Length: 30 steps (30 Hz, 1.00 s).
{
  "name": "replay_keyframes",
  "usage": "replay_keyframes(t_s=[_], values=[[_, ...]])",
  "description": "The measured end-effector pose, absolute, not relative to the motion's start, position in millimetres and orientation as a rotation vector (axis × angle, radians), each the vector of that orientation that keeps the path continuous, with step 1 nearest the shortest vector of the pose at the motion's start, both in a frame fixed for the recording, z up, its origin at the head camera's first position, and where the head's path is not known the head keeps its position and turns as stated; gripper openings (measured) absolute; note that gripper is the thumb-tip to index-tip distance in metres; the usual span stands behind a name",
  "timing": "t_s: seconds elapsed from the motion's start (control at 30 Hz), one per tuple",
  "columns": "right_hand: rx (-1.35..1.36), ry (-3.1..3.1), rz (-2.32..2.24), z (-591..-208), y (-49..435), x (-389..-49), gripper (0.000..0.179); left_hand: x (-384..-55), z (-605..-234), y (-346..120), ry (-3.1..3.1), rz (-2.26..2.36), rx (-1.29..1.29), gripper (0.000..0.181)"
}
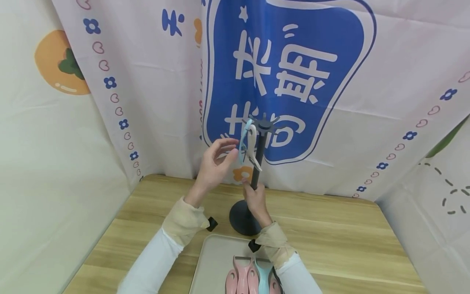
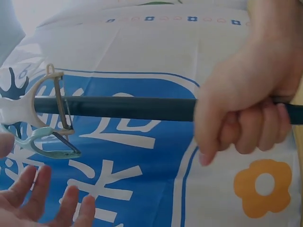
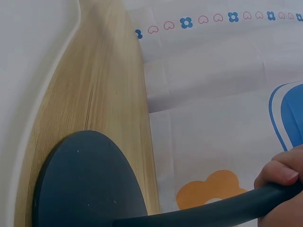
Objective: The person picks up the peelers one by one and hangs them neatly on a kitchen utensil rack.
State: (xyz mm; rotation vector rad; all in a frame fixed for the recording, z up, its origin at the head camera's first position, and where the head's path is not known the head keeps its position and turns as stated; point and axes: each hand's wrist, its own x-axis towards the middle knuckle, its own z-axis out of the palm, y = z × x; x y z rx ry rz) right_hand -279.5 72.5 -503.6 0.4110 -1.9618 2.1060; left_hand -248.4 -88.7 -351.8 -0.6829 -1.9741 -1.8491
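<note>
A dark stand [image 1: 260, 155] with a round base and a ring of hooks at its top stands on the table. My right hand [image 1: 256, 200] grips its pole partway up, fingers wrapped round it in the left wrist view. From the hooks hang a white peeler [image 1: 251, 143] and a light blue peeler [image 1: 242, 145], side by side, blades downward. My left hand [image 1: 216, 163] is raised just left of the blue peeler, its fingers [image 2: 68, 205] spread and loosely bent, with nothing held. The thumb tip is close to the blue peeler's handle.
A beige tray [image 1: 209, 253] lies at the table's near side, in front of the base. Several pink peelers [image 1: 242, 273] and another light blue peeler [image 1: 263, 275] lie in it. Behind the wooden table [image 1: 330, 228] hangs a printed cloth [image 1: 165, 102].
</note>
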Motion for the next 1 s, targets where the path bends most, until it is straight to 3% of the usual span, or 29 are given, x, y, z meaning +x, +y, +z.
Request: replay_keyframes(t_s=[0.23, 0.63, 1.0], values=[[0.448, -1.927, 2.113, -501.5, 70.7, -281.0, 0.061, -210.9, -379.8, -95.0, -2.058, -1.689, -0.507, 0.033], [0.440, -1.931, 2.087, -503.8, 70.4, -277.7, 0.059, -133.0, -435.4, -95.9, -2.566, -1.390, -0.482, 0.035], [0.379, -1.948, 2.103, -505.1, 70.3, -276.3, 0.061, -85.4, -478.6, -97.9, -3.117, -1.167, -0.652, 0.046]])
